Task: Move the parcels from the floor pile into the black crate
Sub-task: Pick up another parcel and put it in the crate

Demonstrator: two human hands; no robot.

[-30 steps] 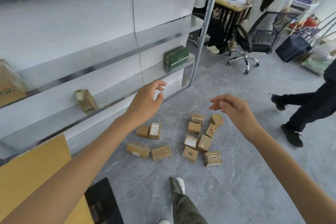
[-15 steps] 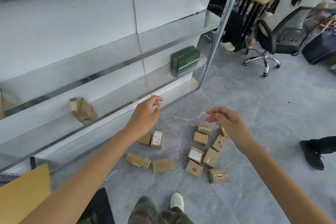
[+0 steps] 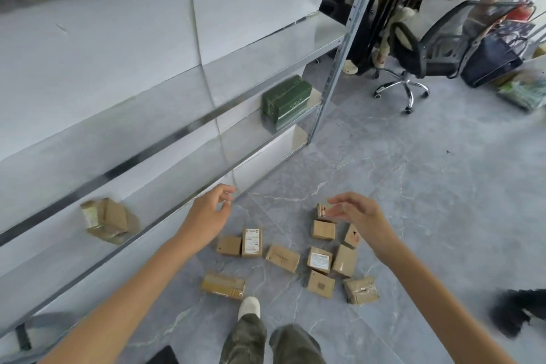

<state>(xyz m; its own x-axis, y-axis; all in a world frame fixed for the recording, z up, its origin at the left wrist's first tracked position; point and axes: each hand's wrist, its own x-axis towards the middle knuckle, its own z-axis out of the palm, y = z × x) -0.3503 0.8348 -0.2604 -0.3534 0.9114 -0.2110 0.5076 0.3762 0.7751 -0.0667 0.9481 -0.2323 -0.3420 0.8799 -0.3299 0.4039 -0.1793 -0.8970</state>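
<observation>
Several small brown cardboard parcels lie scattered on the grey marble floor in front of me, some with white labels. My left hand hovers above the left part of the pile, fingers loosely curled, holding nothing. Over the right part of the pile my right hand is stretched out, empty, fingers relaxed, just above the farthest parcel. A black corner at the bottom edge may be the crate; most of it is out of view.
A metal shelf rack runs along the left, holding a green box and a crumpled brown parcel. My shoe stands near the pile. A seated person on an office chair is at the back right; a black shoe is at the right.
I have stepped closer to the pile and the view has tilted down. Both hands have come lower toward the parcels. The person walking at the right has moved mostly out of view.
</observation>
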